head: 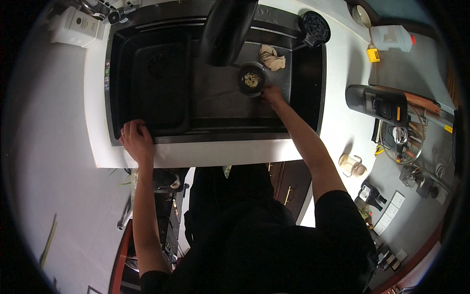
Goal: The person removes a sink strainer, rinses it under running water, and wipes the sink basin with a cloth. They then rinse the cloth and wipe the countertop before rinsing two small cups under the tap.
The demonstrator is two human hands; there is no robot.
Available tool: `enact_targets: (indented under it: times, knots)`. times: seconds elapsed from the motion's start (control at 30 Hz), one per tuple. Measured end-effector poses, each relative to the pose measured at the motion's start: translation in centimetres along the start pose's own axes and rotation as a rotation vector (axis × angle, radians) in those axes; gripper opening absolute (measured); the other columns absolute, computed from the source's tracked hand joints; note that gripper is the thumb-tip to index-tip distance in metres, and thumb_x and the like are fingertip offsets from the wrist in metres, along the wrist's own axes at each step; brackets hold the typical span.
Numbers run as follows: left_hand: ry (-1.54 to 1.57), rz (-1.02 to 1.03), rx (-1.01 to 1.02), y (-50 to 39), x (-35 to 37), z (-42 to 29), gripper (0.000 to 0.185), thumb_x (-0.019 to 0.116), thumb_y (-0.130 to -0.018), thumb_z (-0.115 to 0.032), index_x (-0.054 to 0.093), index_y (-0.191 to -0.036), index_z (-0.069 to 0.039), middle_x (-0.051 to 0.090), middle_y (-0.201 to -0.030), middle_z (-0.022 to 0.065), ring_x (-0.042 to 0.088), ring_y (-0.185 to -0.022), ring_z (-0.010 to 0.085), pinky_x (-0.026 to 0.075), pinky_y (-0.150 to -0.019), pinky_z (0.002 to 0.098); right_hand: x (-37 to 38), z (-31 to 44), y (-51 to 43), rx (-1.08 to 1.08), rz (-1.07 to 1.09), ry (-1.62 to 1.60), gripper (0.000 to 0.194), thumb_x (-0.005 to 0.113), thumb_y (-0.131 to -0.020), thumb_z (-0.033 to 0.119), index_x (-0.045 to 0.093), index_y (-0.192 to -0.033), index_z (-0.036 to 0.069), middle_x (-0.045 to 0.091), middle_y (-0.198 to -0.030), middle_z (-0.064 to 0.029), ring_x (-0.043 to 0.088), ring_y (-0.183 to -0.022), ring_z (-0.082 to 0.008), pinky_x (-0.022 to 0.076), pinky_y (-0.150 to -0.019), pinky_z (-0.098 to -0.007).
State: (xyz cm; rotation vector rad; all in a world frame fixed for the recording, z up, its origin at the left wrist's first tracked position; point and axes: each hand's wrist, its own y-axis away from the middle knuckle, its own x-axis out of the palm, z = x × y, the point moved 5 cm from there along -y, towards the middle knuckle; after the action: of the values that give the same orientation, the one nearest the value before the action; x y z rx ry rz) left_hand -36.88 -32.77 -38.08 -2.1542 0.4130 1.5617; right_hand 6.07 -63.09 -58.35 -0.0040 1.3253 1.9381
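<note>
My left hand [137, 141] rests on the front left rim of a black sink [220, 136], its fingers bent over the edge. Down in the right part of the basin, my right hand [272, 96] is at the lower right edge of a round drain strainer [251, 92]. Pale yellowish food scraps [252, 79] lie in the strainer's middle. Its fingertips are dark and partly hidden, so whether they grip the rim cannot be told. A crumpled beige cloth [271, 58] lies on the basin floor just above and right of the strainer.
A large black faucet [229, 33] reaches over the basin from the back. At the sink's back right corner is a black round fitting [315, 29]. A white container [78, 27] stands at the back left. On the right counter are a black knife block [376, 103] and a beige pitcher [352, 166].
</note>
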Motion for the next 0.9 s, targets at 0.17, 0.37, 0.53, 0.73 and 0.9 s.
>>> enact_targets:
  times: [0.17,0.37,0.53,0.73,0.9]
  knots:
    - [-0.006,-0.009,0.007,0.0,-0.1,0.0,0.011,0.063,-0.093,-0.012,0.071,-0.100,-0.012,0.068,-0.107,0.0062,0.062,-0.106,0.0309,0.045,-0.094,0.0455,0.8,-0.2,0.2,0.063,-0.027,-0.148,0.029,0.064,-0.103,0.013,0.063,-0.130,0.003,0.068,-0.108,-0.0099,0.067,-0.096,-0.0216,0.0619,-0.078,-0.0428]
    - [0.001,0.017,-0.011,-0.1,-0.1,0.0,0.011,0.064,-0.092,-0.013,0.071,-0.100,-0.011,0.068,-0.108,0.0063,0.062,-0.107,0.0308,0.044,-0.094,0.0456,1.6,-1.5,-1.1,0.155,0.024,-0.454,0.021,0.066,-0.101,0.012,0.065,-0.121,0.005,0.068,-0.107,-0.0101,0.067,-0.099,-0.0241,0.0613,-0.083,-0.0463]
    - [0.014,0.021,-0.009,-0.1,-0.2,0.0,0.011,0.063,-0.092,-0.012,0.071,-0.100,-0.011,0.068,-0.108,0.0063,0.062,-0.108,0.0309,0.044,-0.095,0.0457,0.3,-2.7,-3.0,0.161,0.084,-0.813,0.016,0.065,-0.101,0.013,0.070,-0.115,0.006,0.071,-0.111,-0.0109,0.069,-0.103,-0.0268,0.0608,-0.087,-0.0479]
    - [0.012,0.025,-0.009,-0.1,-0.3,-0.1,0.011,0.063,-0.093,-0.012,0.071,-0.100,-0.011,0.069,-0.108,0.0066,0.062,-0.107,0.0310,0.044,-0.095,0.0458,-1.1,-1.3,-1.0,0.083,0.096,-0.176,0.017,0.067,-0.102,0.020,0.071,-0.112,0.007,0.073,-0.102,-0.0074,0.071,-0.091,-0.0244,0.0611,-0.084,-0.0444]
    - [0.015,0.018,-0.008,-0.2,-0.3,-0.2,0.011,0.063,-0.093,-0.012,0.071,-0.100,-0.011,0.069,-0.107,0.0064,0.062,-0.107,0.0305,0.044,-0.095,0.0450,0.1,-1.5,-1.1,0.045,0.138,-0.289,0.016,0.066,-0.102,0.017,0.071,-0.112,0.006,0.073,-0.100,-0.0095,0.072,-0.086,-0.0230,0.0616,-0.075,-0.0411]
